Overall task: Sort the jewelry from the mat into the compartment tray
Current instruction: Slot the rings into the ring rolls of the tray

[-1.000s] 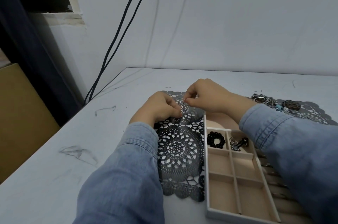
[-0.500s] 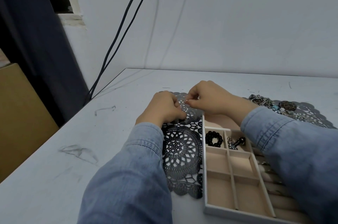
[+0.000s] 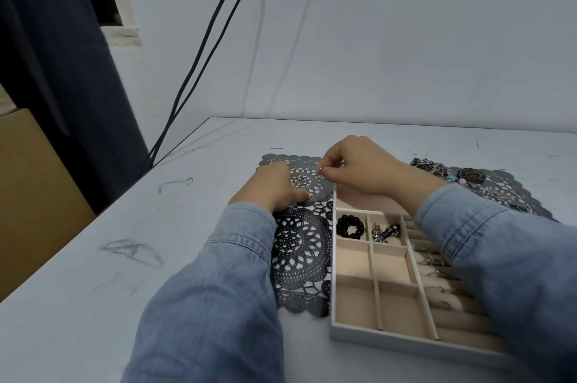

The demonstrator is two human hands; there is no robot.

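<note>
My right hand [image 3: 362, 170] pinches a small silver ring [image 3: 321, 172] between thumb and forefinger, just above the far end of the black lace mat [image 3: 299, 245] and beside the tray's far-left corner. My left hand [image 3: 273, 187] rests on the mat with fingers curled under and its thumb pressed on the lace; nothing shows in it. The white compartment tray [image 3: 374, 339] lies right of the mat. It holds a black bead bracelet [image 3: 350, 226] and a silver and black charm [image 3: 386, 231] in neighbouring compartments. Thin rings [image 3: 434, 260] sit in its right-hand rolls.
A pile of mixed jewelry [image 3: 468, 178] lies on a second lace mat behind my right sleeve. Two black cables [image 3: 199, 61] run down the wall to the table's far-left corner. A dark curtain [image 3: 62, 70] and a cardboard box [image 3: 34, 195] stand to the left.
My hands were together over the mat's far end; now the right hand has risen slightly with the ring, apart from the left, which stays on the lace.
</note>
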